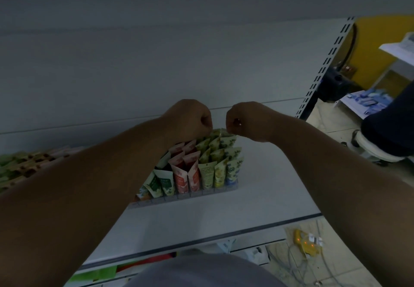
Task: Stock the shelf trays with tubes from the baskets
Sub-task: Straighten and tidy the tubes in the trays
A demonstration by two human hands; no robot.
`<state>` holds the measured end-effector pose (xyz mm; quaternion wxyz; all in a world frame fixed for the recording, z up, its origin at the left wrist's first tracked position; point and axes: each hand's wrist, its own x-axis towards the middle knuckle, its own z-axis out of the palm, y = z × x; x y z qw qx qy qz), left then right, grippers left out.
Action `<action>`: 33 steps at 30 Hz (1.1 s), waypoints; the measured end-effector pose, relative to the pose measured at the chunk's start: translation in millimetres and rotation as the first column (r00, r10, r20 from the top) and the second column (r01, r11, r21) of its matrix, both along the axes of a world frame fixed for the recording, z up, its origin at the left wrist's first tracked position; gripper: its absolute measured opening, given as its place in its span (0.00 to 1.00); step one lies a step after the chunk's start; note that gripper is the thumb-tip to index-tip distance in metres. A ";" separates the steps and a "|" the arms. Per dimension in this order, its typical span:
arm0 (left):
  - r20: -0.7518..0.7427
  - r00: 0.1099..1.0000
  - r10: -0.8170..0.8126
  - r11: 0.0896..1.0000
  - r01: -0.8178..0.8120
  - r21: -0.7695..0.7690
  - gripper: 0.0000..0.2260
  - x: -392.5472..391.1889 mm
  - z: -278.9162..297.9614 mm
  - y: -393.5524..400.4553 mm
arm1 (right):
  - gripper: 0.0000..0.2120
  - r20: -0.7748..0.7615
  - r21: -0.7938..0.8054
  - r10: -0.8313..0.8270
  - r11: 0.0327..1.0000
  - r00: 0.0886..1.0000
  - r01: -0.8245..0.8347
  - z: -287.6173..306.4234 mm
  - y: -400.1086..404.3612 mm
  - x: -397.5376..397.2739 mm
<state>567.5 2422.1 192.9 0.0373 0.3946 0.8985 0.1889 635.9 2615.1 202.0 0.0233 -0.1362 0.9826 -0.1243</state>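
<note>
Dim, bluish and underexposed, with soft overall blur, brighter at right, and wide-angle bending at the edges.

tubes [202, 168] in tray [183, 197], on shelf [257, 197]

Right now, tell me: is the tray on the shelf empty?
No, the tray holds rows of standing tubes.

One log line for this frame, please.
stage: stocking tray | left hand: curled at back-row tubes | right hand: same | contents: unclear
</note>
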 end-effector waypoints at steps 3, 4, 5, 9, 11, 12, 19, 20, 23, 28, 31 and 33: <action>-0.009 1.000 0.019 1.000 -0.019 0.008 0.04 -0.8 -1.4 0.0 | 0.04 0.009 0.025 0.046 0.999 0.999 -0.046 1.8 -5.4 -2.0; -0.012 1.000 0.028 1.000 -0.028 0.006 0.04 -0.6 -1.8 0.4 | 0.05 0.009 0.035 0.058 0.998 0.998 -0.058 2.1 -6.9 -3.4; -0.013 0.999 0.034 0.999 -0.034 0.006 0.04 -0.4 -2.0 0.6 | 0.05 0.007 0.048 0.069 0.996 0.998 -0.069 3.0 -8.4 -4.3; 0.001 1.000 0.020 1.000 -0.020 0.024 0.05 3.4 -2.1 -2.8 | 0.04 0.028 0.074 0.061 0.995 0.998 -0.063 3.1 -8.7 -5.7; 0.009 1.000 0.026 0.998 -0.026 0.061 0.06 7.7 -0.5 -8.5 | 0.05 -0.002 0.054 0.033 0.998 0.999 -0.033 1.6 -8.1 -3.1; 0.010 0.999 0.041 0.995 -0.042 0.090 0.07 10.4 1.4 -13.6 | 0.05 -0.039 0.027 0.024 0.999 0.999 -0.023 0.2 -7.8 -1.6; -0.045 0.962 0.269 0.957 -0.262 0.124 0.04 33.8 14.7 -93.5 | 0.04 -0.230 -0.139 0.068 0.985 0.971 -0.102 4.7 -52.1 3.1; -0.064 0.955 0.288 0.953 -0.280 0.112 0.04 36.4 14.9 -104.2 | 0.04 -0.245 -0.155 0.082 0.980 0.966 -0.122 6.6 -62.2 2.6; -0.095 0.942 0.322 0.946 -0.318 0.061 0.03 40.2 12.8 -134.4 | 0.04 -0.239 -0.177 0.130 0.969 0.962 -0.174 10.2 -93.0 -0.7; -0.129 0.939 0.318 0.948 -0.318 0.022 0.04 36.2 4.7 -176.1 | 0.03 -0.208 -0.142 0.184 0.966 0.961 -0.216 11.9 -140.1 -9.9; -0.140 0.939 0.315 0.946 -0.322 -0.031 0.06 26.2 2.9 -189.5 | 0.04 -0.183 -0.143 0.157 0.972 0.970 -0.185 10.6 -162.7 -11.8; -0.149 0.941 0.305 0.948 -0.315 -0.051 0.07 20.7 2.4 -193.2 | 0.05 -0.172 -0.129 0.158 0.975 0.972 -0.182 7.7 -174.5 -12.8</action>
